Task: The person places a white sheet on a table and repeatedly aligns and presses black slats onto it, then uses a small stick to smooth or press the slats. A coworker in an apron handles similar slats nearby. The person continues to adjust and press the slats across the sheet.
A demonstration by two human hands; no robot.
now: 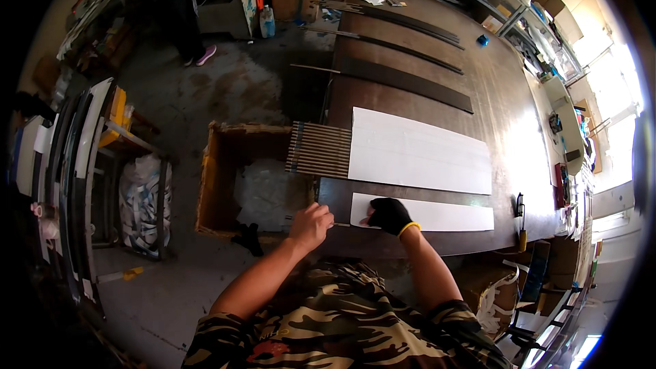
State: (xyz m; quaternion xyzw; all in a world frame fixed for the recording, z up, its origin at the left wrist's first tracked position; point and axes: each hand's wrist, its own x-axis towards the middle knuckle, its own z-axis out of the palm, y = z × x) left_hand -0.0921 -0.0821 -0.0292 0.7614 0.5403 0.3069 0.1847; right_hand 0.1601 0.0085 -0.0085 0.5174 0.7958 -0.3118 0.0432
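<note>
My bare left hand (312, 225) is closed in a pinch on the end of a thin rod (342, 224), beside the near left end of a white strip (451, 216). My right hand (390, 217), in a black glove with a yellow cuff, is bent over that strip's left part and near edge; its fingertips are partly hidden. Beyond the strip lies a wide white panel (420, 150). Several thin rods (319, 149) stick out in a row from its left end, over the table edge.
Dark strips (406, 83) lie farther back on the brown table (506, 89). An open cardboard box (205, 184) with clear plastic inside stands at the table's left edge. A yellow-handled tool (523, 232) lies at the right. Another person (179, 7) stands at the far left.
</note>
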